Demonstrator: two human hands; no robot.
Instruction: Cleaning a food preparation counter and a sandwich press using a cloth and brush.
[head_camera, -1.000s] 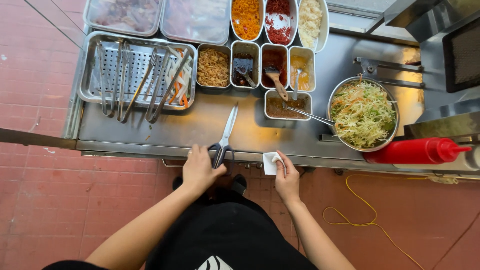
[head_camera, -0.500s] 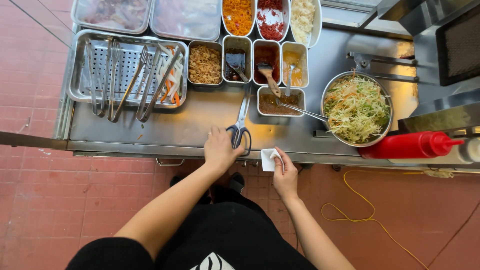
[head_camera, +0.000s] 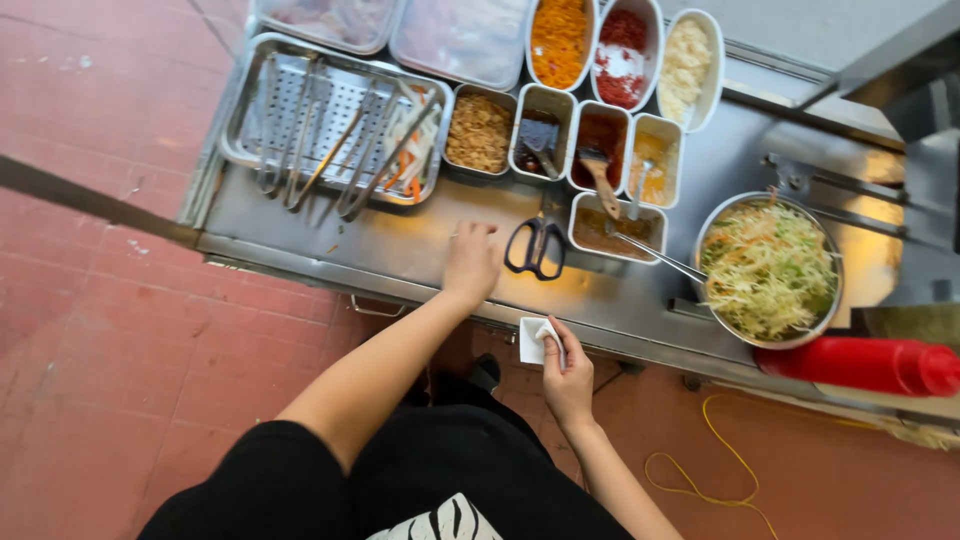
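Two hands | steel counter (head_camera: 400, 250), red tile floor (head_camera: 100, 350) | left hand (head_camera: 472, 258) fingers apart | right hand (head_camera: 566, 378) pinching napkin (head_camera: 536, 338)

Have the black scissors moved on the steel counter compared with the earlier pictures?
Yes. The scissors went from the counter's front edge toward the small sauce tins; the left hand rests beside them.

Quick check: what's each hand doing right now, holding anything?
Left hand: open, flat on the steel counter, beside the black-handled scissors, holding nothing.
Right hand: closed on a folded white napkin.
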